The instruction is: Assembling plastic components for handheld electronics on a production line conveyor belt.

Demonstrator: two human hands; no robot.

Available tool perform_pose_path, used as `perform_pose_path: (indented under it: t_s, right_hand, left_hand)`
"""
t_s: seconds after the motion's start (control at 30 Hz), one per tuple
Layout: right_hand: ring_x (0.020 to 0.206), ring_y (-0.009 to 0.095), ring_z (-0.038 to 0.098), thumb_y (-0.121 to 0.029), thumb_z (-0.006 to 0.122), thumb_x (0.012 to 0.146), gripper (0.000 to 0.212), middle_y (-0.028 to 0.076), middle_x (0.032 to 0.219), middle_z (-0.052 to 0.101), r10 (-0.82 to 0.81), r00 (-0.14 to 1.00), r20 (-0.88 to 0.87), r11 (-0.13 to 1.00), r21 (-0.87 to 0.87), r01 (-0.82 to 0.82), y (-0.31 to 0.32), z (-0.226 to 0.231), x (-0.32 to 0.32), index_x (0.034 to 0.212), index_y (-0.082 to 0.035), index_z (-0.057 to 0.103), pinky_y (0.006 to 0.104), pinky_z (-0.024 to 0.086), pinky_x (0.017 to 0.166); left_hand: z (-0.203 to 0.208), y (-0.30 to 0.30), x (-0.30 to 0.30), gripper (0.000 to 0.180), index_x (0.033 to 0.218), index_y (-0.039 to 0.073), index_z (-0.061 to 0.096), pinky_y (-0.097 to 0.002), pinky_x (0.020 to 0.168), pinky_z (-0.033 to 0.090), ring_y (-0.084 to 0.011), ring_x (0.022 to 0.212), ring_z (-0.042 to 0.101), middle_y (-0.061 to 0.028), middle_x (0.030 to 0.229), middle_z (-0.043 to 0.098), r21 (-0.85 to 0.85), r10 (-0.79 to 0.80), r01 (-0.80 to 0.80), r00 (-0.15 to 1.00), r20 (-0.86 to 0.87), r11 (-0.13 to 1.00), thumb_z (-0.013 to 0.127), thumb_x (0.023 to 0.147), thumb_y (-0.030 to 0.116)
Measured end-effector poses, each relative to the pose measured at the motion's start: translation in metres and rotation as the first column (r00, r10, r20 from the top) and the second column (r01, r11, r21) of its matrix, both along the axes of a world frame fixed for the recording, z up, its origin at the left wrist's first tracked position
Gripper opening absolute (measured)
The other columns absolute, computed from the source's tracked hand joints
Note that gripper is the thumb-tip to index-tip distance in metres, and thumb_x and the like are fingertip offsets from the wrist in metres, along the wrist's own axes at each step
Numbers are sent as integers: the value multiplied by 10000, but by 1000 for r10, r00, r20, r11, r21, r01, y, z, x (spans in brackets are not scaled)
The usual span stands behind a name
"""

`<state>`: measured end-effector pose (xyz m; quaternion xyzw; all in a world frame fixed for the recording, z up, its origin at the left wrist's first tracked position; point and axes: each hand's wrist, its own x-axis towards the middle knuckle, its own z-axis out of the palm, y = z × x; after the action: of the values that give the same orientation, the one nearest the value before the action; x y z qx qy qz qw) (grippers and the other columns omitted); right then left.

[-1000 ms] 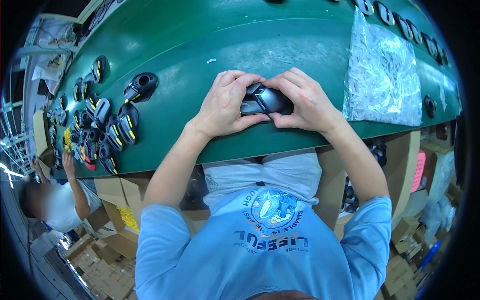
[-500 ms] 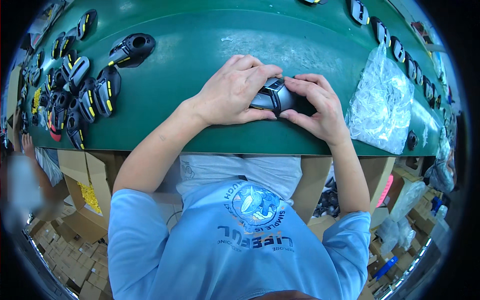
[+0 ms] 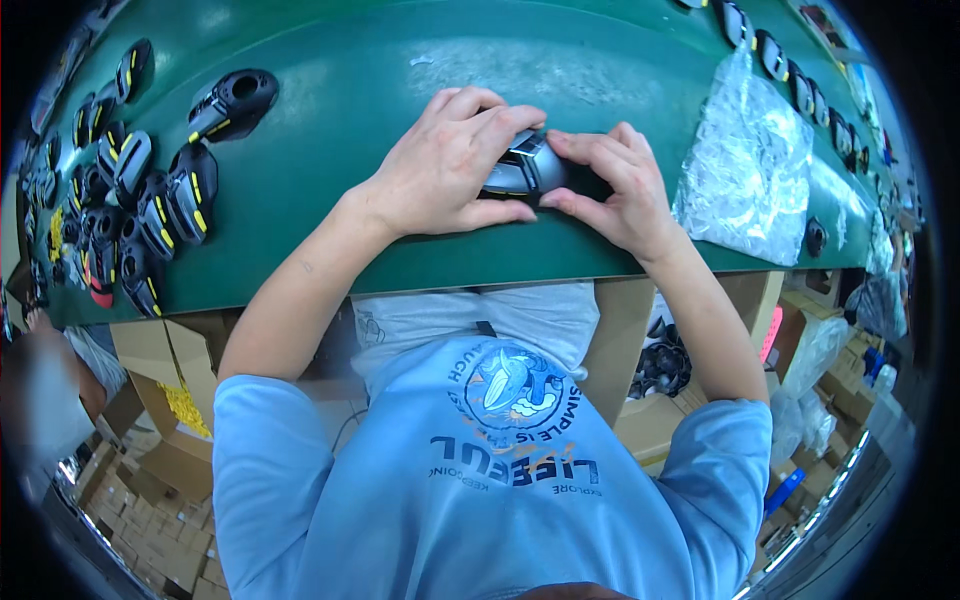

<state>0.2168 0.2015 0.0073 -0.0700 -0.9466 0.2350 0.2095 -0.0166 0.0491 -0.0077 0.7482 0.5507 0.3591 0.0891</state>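
A rounded grey-and-black casing, shaped like a computer mouse, rests on the green table between my two hands. My left hand grips its left part, with the thumb along the near side and fingers over the top. My right hand pinches its right end between thumb and fingertips. Both hands hide much of the casing. To the left lies a similar black-and-grey casing with a round hole and a yellow strip. Past it, a cluster of such casings spreads toward the table's left end.
A crumpled clear plastic bag lies right of my hands. More casings line the far right side. Beneath the table stand open cardboard boxes, one holding small yellow parts. Another person is at far left.
The whole view has shifted slightly, so tabletop things appear further left. Both hands keep their hold on the casing, whose right end tilts slightly differently.
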Motion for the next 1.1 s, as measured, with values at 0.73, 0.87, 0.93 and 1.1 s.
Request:
perform_pose_path:
  t_s: [0.73,0.87,0.93,1.1]
  right_hand:
    - [833,251,597,-547,869,852,560,27,820,670,-114,993,42,993,42,112,-3,-11,2,1293,-208,811,408,470,816]
    - [827,256,613,-540,861,859,546,20,870,730,-139,990,32,990,35,138,-3,-10,4,1287,-205,810,421,472,802]
    - [826,258,613,-535,863,854,552,20,880,741,-144,990,4,989,19,144,-6,-7,7,1292,-203,808,423,475,800]
    - [844,261,620,-416,887,848,545,9,1094,808,-126,991,49,990,-57,129,-3,-10,14,1328,-179,783,428,483,826]
  left_hand:
    - [60,45,74,522,695,105,481,-315,485,243,-49,515,340,50,564,390,-220,232,-90,562,794,971,548,1176,296]
    - [89,36,70,486,761,56,533,-316,501,257,-69,519,352,57,587,412,116,-164,235,196,967,965,534,1187,289]
    - [101,27,54,424,786,42,562,-308,506,291,-94,531,400,28,612,445,200,-233,223,131,964,954,686,1104,293]
    - [61,11,23,634,1265,42,719,-525,1083,491,-406,1228,640,-187,1326,688,-14,48,-57,932,-360,998,947,789,394]
